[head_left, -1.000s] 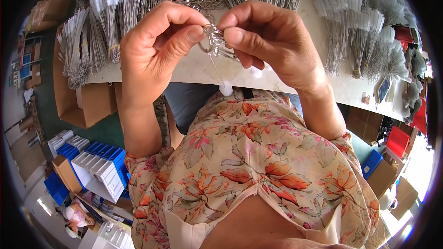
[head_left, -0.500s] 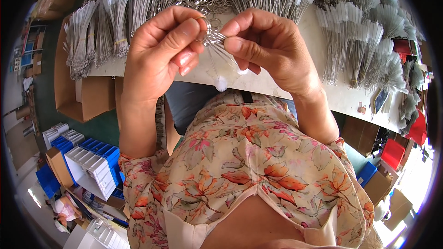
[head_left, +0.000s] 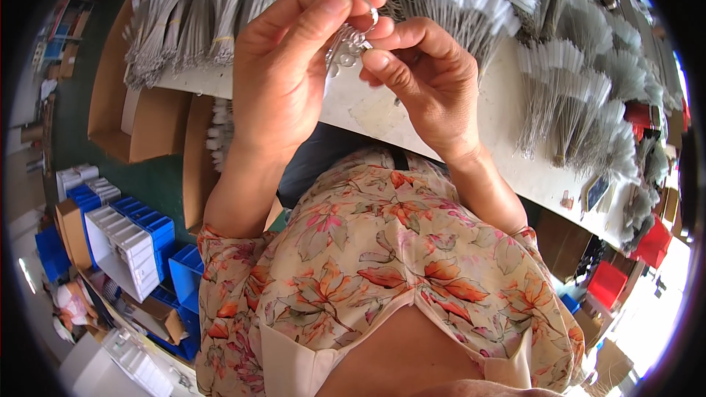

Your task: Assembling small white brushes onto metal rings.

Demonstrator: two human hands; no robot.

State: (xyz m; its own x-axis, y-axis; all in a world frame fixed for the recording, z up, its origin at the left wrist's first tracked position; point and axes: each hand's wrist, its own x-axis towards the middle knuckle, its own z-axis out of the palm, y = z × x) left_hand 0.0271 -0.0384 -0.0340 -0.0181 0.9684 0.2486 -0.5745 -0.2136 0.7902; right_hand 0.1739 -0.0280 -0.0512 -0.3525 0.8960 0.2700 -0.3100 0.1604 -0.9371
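Pinching a small cluster of metal rings (head_left: 351, 40) w/ both hands, left hand (head_left: 290, 73) & right hand (head_left: 426, 81) fingertips gripping it, held above the white bench (head_left: 368, 114) near bundles of wire ties (head_left: 456, 0)

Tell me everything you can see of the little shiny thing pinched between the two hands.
The small metal piece looks like a cluster of thin silvery wire rings, bright and glinting, partly hidden by fingers. It is held up above the white table, in front of the grey bundles. The left hand grips it from the left with thumb and forefinger; the right hand pinches its other side.
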